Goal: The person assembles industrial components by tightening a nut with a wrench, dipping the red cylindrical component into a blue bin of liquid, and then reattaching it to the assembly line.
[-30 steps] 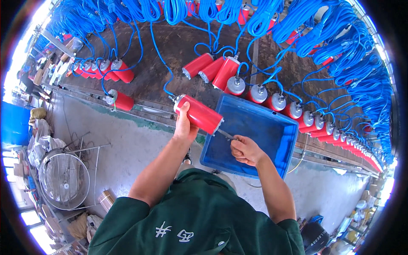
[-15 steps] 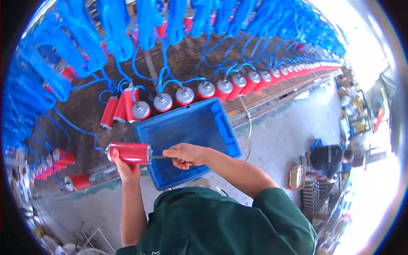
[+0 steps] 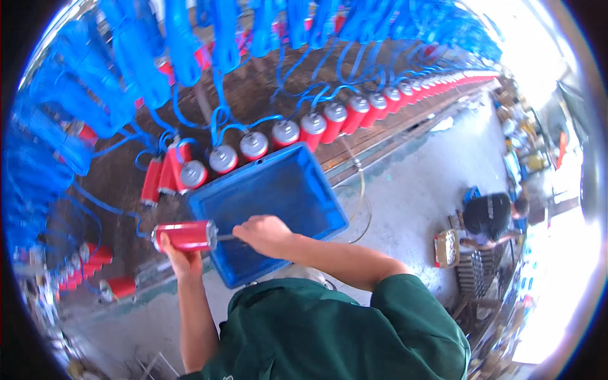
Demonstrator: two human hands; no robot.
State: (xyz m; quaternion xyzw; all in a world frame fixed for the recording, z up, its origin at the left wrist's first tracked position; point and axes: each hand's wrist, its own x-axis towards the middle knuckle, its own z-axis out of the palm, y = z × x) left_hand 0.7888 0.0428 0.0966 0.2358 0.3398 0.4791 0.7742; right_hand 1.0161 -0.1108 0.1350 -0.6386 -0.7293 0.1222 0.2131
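Compared with half a second ago, the view has swung only a little: the red cylinder (image 3: pixel 185 235) sits at the same height beside the blue tray (image 3: pixel 297 190), and both hands keep their places on it. A full second ago the cylinder was held higher, up against the row of red cans, and tilted; now it lies level, just off the tray's left edge.

The left hand (image 3: pixel 180 258) is wrapped around the cylinder from below, fingers closed on its body. The right hand (image 3: pixel 263 232) is curled into a fist at the cylinder's metal end, pinching a thin rod (image 3: pixel 223 238) that sticks out of it; what lies inside the fist cannot be seen.

The tray is a shallow rectangular plastic bin; its visible bottom shows nothing in it.

Behind the tray a row of red cans (image 3: pixel 316 126) with grey caps lies along a brown counter (image 3: pixel 253 95), each joined to a blue cord (image 3: pixel 218 120). Another person (image 3: pixel 487 218) crouches on the concrete floor (image 3: pixel 411 183) at the right.
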